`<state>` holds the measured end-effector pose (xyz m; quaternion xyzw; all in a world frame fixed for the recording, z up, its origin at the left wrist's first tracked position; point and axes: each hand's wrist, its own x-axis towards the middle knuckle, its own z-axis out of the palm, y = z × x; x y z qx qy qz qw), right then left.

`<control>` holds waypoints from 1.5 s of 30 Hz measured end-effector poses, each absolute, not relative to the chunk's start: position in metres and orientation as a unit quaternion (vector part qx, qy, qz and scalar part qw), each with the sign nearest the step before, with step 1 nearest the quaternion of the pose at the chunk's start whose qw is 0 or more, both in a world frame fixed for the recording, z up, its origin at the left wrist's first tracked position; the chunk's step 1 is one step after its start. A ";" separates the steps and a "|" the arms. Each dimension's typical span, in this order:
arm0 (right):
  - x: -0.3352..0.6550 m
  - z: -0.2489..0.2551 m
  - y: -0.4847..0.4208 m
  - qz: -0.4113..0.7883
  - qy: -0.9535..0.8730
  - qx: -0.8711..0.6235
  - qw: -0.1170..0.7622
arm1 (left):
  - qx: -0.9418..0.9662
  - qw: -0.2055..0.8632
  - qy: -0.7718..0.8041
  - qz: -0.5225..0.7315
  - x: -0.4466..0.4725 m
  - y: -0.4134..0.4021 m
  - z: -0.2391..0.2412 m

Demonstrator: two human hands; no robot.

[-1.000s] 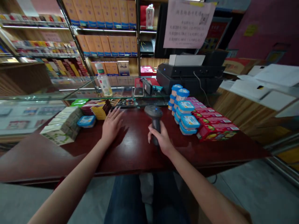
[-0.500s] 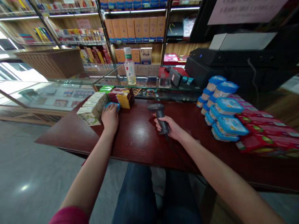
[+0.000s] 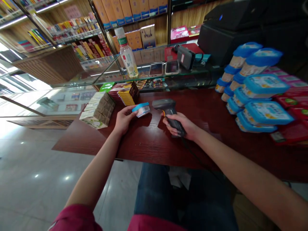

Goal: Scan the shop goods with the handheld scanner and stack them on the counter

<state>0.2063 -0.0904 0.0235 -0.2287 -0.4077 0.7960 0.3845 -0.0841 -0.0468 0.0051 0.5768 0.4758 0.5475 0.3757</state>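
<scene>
So, we've got a small blue-lidded tub (image 3: 141, 110) pinched in our left hand (image 3: 124, 121), thumb and fingers closed on its near end and the rest sticking out free. It's tilted over the dark red tabletop (image 3: 149, 144), pale side toward us, just short of the barcode scanner's (image 3: 170, 109) nose. Our guess is it's light, thin-walled plastic: stiff enough at the lid rim, a bit of give in the sides, maybe slick if fingers are damp. We'd hold it by the short end like this, across lid and base, so the side isn't covered and the lid isn't pried up. Can't tell what's inside or how full it is.

Our right hand (image 3: 181, 125) is wrapped around the scanner's grip, which looks like hard plastic, solid and easy to hold low on the handle. Only nuisance is probably the cable (image 3: 193, 155) tugging from the bottom.
</scene>
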 end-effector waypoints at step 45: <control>0.347 0.041 -0.220 0.119 -0.223 -0.460 0.851 | 0.877 0.107 0.122 0.452 0.270 -0.100 0.059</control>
